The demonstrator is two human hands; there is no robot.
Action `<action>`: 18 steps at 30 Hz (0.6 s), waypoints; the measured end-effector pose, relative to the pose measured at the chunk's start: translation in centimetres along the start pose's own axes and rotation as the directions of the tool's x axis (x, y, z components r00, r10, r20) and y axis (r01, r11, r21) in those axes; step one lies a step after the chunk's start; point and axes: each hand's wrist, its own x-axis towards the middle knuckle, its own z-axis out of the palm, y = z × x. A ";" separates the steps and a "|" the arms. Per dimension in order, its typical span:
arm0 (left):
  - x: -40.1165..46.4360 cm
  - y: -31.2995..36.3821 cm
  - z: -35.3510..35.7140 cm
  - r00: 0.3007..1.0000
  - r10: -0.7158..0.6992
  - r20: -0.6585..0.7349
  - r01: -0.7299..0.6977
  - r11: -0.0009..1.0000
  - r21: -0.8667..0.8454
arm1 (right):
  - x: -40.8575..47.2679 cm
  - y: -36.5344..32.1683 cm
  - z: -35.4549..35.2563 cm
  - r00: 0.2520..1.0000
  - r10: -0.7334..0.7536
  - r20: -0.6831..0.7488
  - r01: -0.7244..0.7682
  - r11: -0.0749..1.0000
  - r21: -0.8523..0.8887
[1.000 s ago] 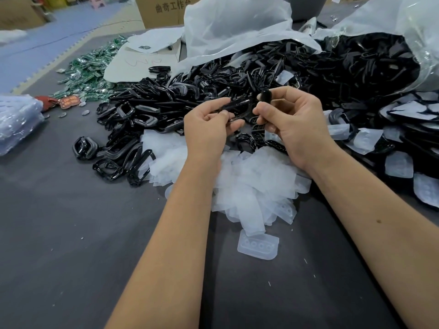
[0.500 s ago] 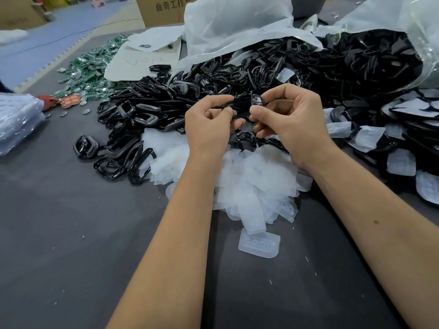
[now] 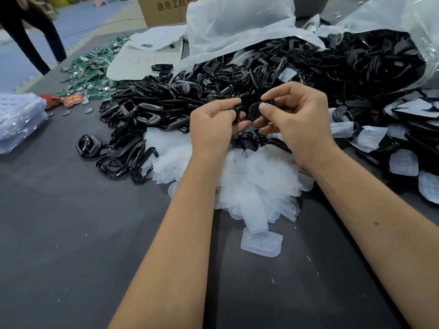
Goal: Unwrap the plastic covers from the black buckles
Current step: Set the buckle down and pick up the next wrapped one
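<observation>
Both hands hold one black buckle (image 3: 247,112) above the table's middle. My left hand (image 3: 211,127) pinches its left end between thumb and fingers. My right hand (image 3: 297,119) pinches its right end, thumb on top. Whether a clear cover is still on this buckle I cannot tell. Below my hands lies a heap of removed clear plastic covers (image 3: 256,181), with one single cover (image 3: 261,243) nearer to me. A big pile of bare black buckles (image 3: 166,108) spreads to the left and behind. Buckles in clear covers (image 3: 401,160) lie at the right.
A grey table mat (image 3: 71,233) carries everything. A large clear bag of black buckles (image 3: 380,60) lies open at the back right. Green packets (image 3: 95,65), cardboard (image 3: 147,60) and a carton (image 3: 164,8) sit at the back left. Stacked clear trays (image 3: 16,119) lie far left. A person's legs (image 3: 31,36) stand top left.
My hands have turned the buckle between them and shifted their pinch; they stay in the same place. A person's legs have come into view at the top left.
</observation>
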 end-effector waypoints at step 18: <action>-0.3 0.1 0.1 0.999 0.003 0.046 -0.004 1.000 0.017 | 0.5 0.1 0.1 0.994 -0.072 -0.084 0.033 0.918 -0.395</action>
